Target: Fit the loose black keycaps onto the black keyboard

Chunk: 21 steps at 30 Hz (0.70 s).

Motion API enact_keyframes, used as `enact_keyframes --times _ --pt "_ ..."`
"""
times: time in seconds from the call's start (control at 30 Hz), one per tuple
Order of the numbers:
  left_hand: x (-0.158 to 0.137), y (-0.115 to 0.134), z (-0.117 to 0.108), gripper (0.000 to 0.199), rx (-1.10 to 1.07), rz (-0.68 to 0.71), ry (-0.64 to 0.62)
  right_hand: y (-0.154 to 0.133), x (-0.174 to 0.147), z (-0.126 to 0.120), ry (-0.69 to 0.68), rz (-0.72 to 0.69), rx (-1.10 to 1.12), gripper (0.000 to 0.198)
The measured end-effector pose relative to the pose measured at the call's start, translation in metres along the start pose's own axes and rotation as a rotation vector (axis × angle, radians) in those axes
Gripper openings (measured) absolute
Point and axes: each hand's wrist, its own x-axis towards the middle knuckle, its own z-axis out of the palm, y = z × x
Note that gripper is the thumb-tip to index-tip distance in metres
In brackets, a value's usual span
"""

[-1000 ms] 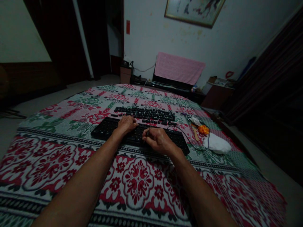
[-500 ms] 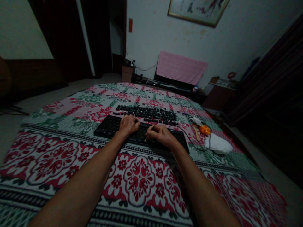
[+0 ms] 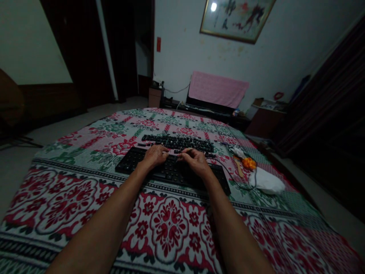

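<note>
A black keyboard (image 3: 132,160) with its keycaps off lies on the patterned bedspread, small dots showing where keys were. My left hand (image 3: 155,154) is at its far edge, thumb on the near side and fingers curled over the edge. Above the keyboard's middle, my right hand (image 3: 196,160) is closed in a pinch, thumb against forefinger, around something thin and small that is too dark to name. Just beyond the keyboard, loose black keycaps (image 3: 182,142) lie in rows. A cable (image 3: 239,186) runs from the keyboard to the right.
To the right lie a white cloth or bag (image 3: 268,182), an orange bundle (image 3: 249,163), a flat wooden stick (image 3: 238,167) and a crumpled white piece (image 3: 238,152). A pink towel (image 3: 218,89) covers a screen by the wall. The patterned bedspread (image 3: 168,224) spreads underneath.
My right hand has lifted slightly from the keys toward the far edge of the keyboard. My left hand stays at that edge. The view has tilted up a little.
</note>
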Motion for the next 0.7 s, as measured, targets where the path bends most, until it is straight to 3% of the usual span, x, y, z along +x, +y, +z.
enact_keyframes --times 0.1,0.2,0.33,0.63,0.7 --pt "0.0025 -0.002 -0.0015 0.037 -0.097 0.135 0.0 0.0099 0.0051 0.0064 0.04 -0.015 -0.006 0.026" --pt "0.0038 -0.0032 0.0019 0.034 -0.246 0.245 -0.098 0.0131 0.0079 0.0107 0.04 -0.038 -0.035 0.026" --pt "0.0047 -0.0059 0.0069 0.03 -0.343 0.276 -0.134 0.0109 0.0114 0.0113 0.028 -0.069 -0.085 0.026" --pt "0.0052 -0.0068 0.0047 0.021 -0.185 0.329 -0.09 0.0089 0.0074 0.0096 -0.127 -0.234 -0.138 0.018" --pt "0.0056 -0.0046 0.0059 0.022 -0.132 0.326 -0.089 0.0103 0.0068 0.0089 -0.109 -0.231 -0.147 0.019"
